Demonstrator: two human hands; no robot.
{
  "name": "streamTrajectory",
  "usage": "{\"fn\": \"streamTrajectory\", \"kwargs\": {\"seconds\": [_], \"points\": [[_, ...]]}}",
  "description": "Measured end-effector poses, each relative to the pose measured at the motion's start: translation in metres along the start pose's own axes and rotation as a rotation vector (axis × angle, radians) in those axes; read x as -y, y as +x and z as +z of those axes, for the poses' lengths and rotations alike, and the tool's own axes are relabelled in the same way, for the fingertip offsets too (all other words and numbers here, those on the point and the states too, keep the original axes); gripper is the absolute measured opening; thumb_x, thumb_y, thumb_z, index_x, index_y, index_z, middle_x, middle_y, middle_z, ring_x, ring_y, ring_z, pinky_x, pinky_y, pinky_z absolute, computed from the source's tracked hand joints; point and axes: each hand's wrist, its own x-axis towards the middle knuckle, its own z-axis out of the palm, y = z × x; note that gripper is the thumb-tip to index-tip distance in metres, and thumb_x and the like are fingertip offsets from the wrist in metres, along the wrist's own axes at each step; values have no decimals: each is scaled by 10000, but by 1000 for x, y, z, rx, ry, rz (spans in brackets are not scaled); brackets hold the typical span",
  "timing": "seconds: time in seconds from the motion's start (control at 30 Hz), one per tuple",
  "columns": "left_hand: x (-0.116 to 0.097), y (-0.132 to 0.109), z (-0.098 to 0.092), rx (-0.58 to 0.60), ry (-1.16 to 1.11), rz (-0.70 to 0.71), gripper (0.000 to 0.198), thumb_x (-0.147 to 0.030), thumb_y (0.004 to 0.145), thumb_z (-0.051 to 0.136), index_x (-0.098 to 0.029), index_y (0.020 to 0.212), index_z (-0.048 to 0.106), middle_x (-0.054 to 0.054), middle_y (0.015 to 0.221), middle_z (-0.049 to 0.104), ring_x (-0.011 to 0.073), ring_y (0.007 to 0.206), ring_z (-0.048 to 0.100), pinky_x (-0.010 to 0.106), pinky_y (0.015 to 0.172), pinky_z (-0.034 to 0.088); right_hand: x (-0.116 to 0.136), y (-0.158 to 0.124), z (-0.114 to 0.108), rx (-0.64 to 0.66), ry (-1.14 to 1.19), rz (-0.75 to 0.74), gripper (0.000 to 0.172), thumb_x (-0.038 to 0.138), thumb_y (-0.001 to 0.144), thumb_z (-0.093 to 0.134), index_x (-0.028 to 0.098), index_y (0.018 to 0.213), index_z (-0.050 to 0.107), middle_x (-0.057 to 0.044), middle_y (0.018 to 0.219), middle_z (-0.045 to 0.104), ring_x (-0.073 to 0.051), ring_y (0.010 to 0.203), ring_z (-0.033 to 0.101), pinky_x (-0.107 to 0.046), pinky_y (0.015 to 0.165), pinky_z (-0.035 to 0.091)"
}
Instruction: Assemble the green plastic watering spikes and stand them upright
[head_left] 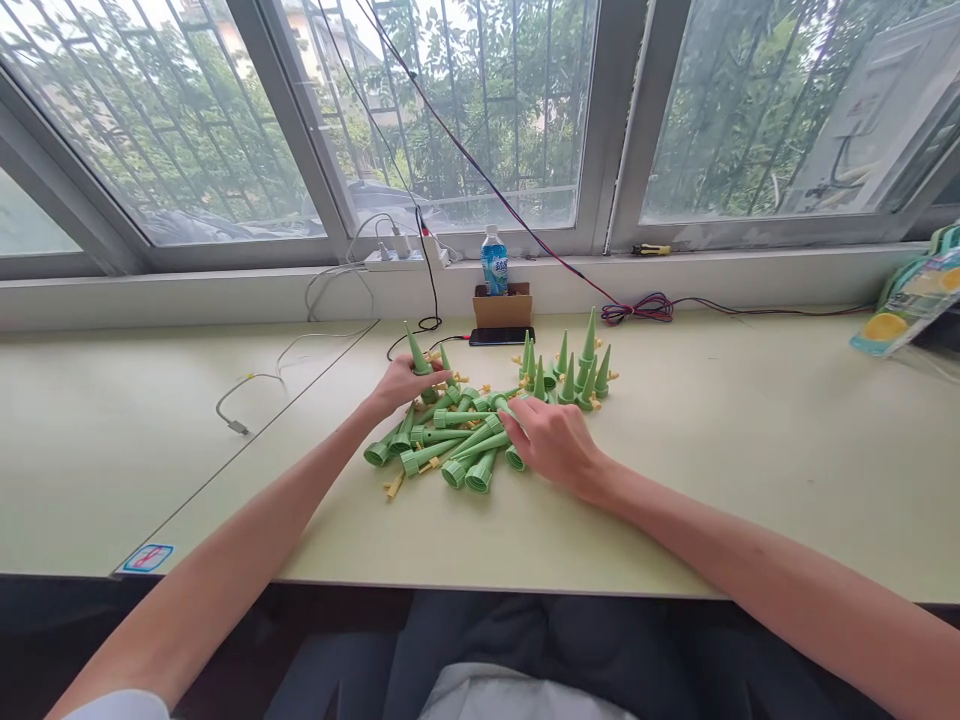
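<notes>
At the far left of the pile, my left hand (401, 384) is closed around an upright green plastic watering spike (417, 348), its point upward. Another spike (445, 360) stands just right of those fingers. My right hand (553, 438) reaches over the right side of the heap with fingers curled on a green spike (498, 402); the fingertips are partly hidden. Between the hands lie several loose green spikes (454, 437) with hollow threaded ends, mixed with small yellow valve pieces (394, 487). Beyond my right hand, several spikes (568, 380) stand point-up in a cluster.
A phone (501, 336) lies before a small cardboard box (502, 308) and a blue-labelled bottle (494, 262). A power strip (397, 260) and cables sit by the window. A white cable (238, 427) lies left; packaged items (904, 305) are at far right.
</notes>
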Motion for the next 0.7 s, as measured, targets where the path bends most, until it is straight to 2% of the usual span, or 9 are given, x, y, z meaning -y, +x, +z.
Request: {"fn": "streamTrajectory", "kwargs": {"seconds": [0.23,0.47,0.57,0.7], "points": [[1,5,-1,-51,46,81,427,-507,540,835,-148,727,699,54,738,694,198,737,634,310,679,512,-1,-1,2,1,4,0,399,370,1034,307,164,824,577,-12,682,588,-90,503,439,-272,520,132],[-26,23,-7,-121,33,124,386,-465,593,818,-138,757,695,54,627,639,182,616,595,316,531,445,0,0,1,10,-6,7,398,369,1030,312,167,814,577,-16,693,602,-94,505,448,-272,520,135],[-35,34,7,-88,12,165,376,-456,605,806,-131,759,698,61,666,657,173,611,594,313,527,436,1,0,-1,22,-8,9,398,368,1029,313,164,815,579,-18,699,606,-93,504,446,-272,520,136],[-38,45,36,20,33,216,358,-445,600,797,-127,728,697,66,694,669,172,631,600,317,571,454,1,0,-2,11,-7,-3,398,364,1027,320,164,805,583,-17,680,600,-94,497,434,-268,519,139]]}}
